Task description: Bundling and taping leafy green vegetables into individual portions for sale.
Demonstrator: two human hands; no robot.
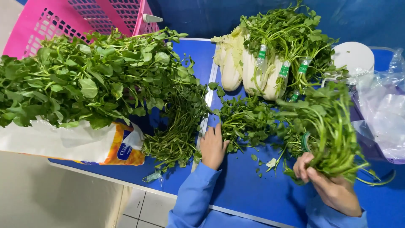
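While a pink plastic crate [84,19] leans at the far left corner, a big heap of leafy greens [88,76] spills over a white and orange sack [80,145] on the blue table [249,194]. Just left of the left hand [213,147] lies a smaller tangle of stems [179,131]. That hand rests flat on the table, its fingers [211,131] loosely spread and holding nothing, their tips touching a loose pile of greens [247,120] just to their right. Beyond those fingertips, well apart, sit pale cabbages [242,67] under tied bunches with green tape tags [291,38]. Further right, the right hand [333,185] has its fingers [303,169] curled tight around the stem end of a bunch of greens [331,126], which fans up and away from them. Past the bunch, to the right of the fingers, lie a white round lid [353,57] and crumpled clear plastic bags [384,114].
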